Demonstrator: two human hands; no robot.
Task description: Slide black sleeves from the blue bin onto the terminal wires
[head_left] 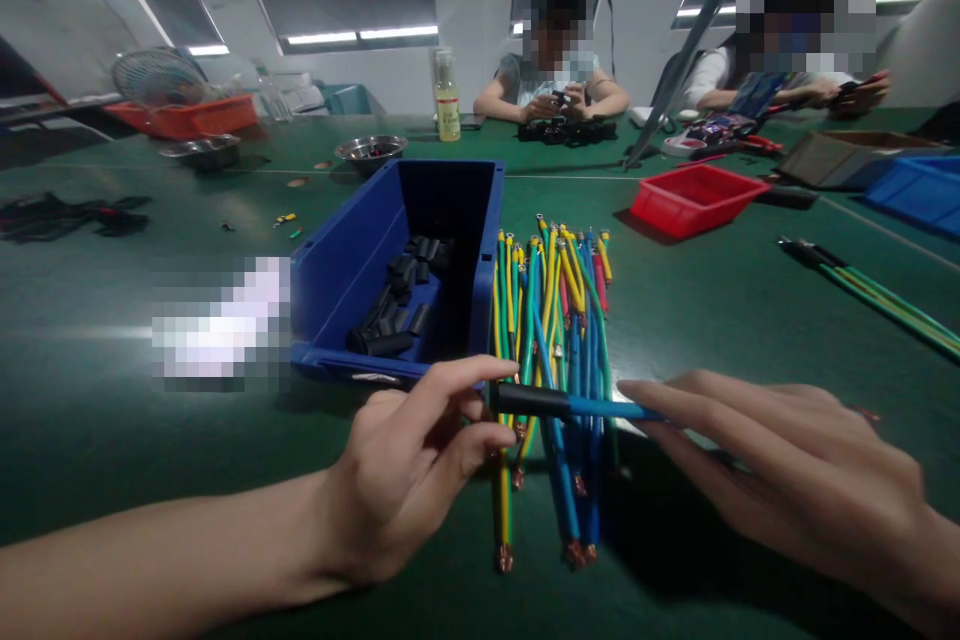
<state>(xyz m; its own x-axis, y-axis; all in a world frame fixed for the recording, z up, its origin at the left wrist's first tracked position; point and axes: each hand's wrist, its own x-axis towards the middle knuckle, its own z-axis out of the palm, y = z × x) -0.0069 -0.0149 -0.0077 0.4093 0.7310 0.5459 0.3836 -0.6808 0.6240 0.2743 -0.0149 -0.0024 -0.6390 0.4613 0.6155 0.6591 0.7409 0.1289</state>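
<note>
Between my two hands a blue cable (611, 408) lies nearly level, with a black tube sleeve (531, 399) over its left end. The thumb and index finger of my left hand (420, 465) close around the sleeve's left end. My right hand (780, 465) pinches the cable further right, its fingers held straight together. Under the sleeve lies a bunch of cut cables (555, 300), yellow-green, blue and red, with bare copper strands at the near ends and lugs at many far ends. Just behind my left hand stands a blue bin (390, 368) with several loose black sleeves (397, 300).
A red tray (697, 200) sits at the back right, near more yellow-green cables (885, 300). Metal bowls (371, 152), a bottle (448, 100) and an orange crate (187, 117) stand further back. Two people (551, 70) work across the green table (225, 480).
</note>
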